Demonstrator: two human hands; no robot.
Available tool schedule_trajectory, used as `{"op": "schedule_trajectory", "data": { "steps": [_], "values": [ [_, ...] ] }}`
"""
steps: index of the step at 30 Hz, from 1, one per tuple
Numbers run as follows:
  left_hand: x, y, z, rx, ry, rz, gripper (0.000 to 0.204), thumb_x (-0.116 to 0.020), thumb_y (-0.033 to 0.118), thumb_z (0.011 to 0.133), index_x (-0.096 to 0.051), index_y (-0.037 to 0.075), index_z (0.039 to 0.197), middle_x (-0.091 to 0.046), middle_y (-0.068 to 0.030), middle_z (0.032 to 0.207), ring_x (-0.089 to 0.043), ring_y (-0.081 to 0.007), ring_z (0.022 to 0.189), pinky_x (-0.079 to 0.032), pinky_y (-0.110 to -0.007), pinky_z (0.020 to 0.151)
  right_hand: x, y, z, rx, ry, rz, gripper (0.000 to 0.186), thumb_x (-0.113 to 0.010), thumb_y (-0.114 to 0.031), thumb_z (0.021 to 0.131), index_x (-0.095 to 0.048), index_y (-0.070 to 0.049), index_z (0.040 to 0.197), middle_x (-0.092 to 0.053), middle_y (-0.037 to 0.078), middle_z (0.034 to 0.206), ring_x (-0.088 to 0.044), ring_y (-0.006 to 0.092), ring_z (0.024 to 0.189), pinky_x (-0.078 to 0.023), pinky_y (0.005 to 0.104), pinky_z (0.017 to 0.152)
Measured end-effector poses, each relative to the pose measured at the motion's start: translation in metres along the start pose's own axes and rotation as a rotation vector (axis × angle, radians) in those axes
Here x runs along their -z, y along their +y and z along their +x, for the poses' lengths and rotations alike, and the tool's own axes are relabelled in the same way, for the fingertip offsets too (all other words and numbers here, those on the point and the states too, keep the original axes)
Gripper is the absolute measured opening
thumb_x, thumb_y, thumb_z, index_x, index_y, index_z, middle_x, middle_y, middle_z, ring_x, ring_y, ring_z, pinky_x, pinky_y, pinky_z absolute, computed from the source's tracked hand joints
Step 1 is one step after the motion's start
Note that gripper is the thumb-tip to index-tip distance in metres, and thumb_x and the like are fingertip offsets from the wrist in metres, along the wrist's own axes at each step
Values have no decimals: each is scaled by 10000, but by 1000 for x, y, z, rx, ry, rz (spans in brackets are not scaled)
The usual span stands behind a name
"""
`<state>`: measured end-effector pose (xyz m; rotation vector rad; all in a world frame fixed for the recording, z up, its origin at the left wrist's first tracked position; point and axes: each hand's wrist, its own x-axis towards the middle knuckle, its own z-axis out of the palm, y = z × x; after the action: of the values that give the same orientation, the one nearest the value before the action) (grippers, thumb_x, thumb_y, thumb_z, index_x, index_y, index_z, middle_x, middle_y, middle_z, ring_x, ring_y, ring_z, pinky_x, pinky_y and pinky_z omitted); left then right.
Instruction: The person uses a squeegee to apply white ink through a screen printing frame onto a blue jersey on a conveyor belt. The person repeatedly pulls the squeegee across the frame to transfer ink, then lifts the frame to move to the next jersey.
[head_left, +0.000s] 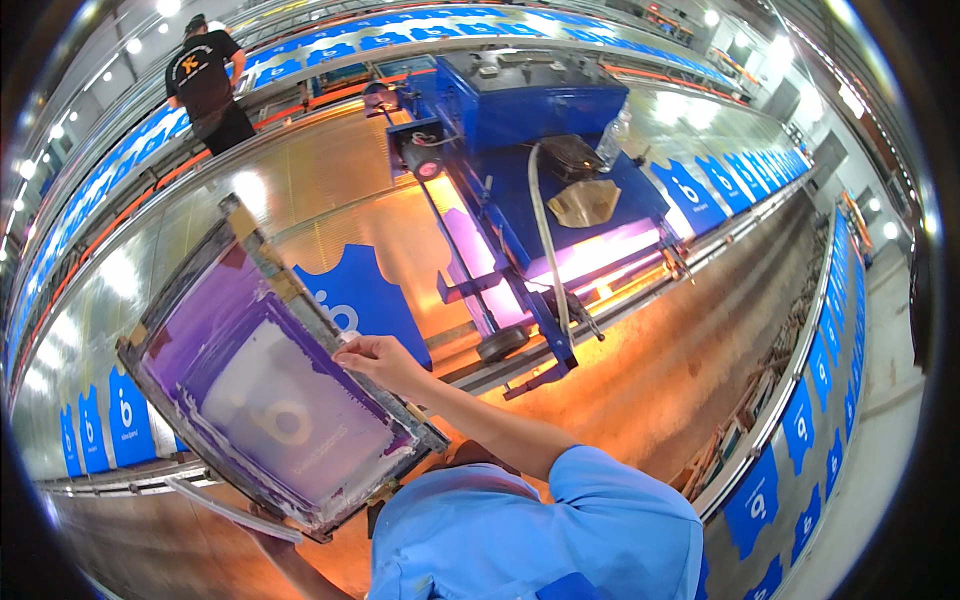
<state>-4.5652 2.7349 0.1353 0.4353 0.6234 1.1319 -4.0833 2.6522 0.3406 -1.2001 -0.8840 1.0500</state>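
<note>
A screen-printing frame (270,400) with purple ink smeared round a pale printed design stands tilted at the left. My right hand (360,355) pinches its right-hand rail with closed fingers. My left hand (270,545) is low at the left, behind a long pale bar (220,510) along the frame's lower edge; its fingers are hidden. A blue cut fabric piece (385,310) with a white print lies on the long printing table (150,310), just beyond the frame.
A blue heater machine (530,90) with glowing lamps, a hose (550,250) and a plastic bottle (612,140) straddles the table ahead. Printed blue pieces (690,195) line the tables at both sides and behind. A person in a black shirt (205,90) stands at the back left.
</note>
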Motion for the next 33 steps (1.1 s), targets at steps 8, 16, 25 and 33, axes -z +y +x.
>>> {"op": "schedule_trajectory", "data": {
  "steps": [8,16,25,33],
  "values": [
    [-1,17,25,-17,-313,106,922,-478,767,892,-462,24,1437,-555,-111,1429,-499,-288,1332,-384,-489,1138,-26,33,3,113,148,95,375,-656,-87,962,-606,-61,1332,-667,-21,1024,-565,49,802,-466,209,729],
    [-79,63,144,59,-305,151,1001,-383,835,881,-461,-2,1424,-619,-146,1326,-620,-251,1158,-559,-435,902,-26,50,101,210,500,-24,466,-689,-123,931,-552,-89,1376,-609,-39,820,-523,40,674,-421,189,573],
    [-65,-36,266,376,-149,-30,880,-387,834,885,-402,205,1500,-607,-74,1132,-653,-210,978,-589,-390,819,78,150,192,202,813,-449,280,-645,-113,938,-646,3,1192,-579,-9,737,-497,42,603,-388,204,548],
    [-40,-35,288,379,-47,59,957,-383,854,870,-349,180,1548,-567,-81,1301,-583,-232,1131,-518,-433,927,69,191,196,132,809,-466,275,-653,-198,892,-696,-32,1108,-715,69,940,-657,135,795,-520,293,727]
  ]
}}
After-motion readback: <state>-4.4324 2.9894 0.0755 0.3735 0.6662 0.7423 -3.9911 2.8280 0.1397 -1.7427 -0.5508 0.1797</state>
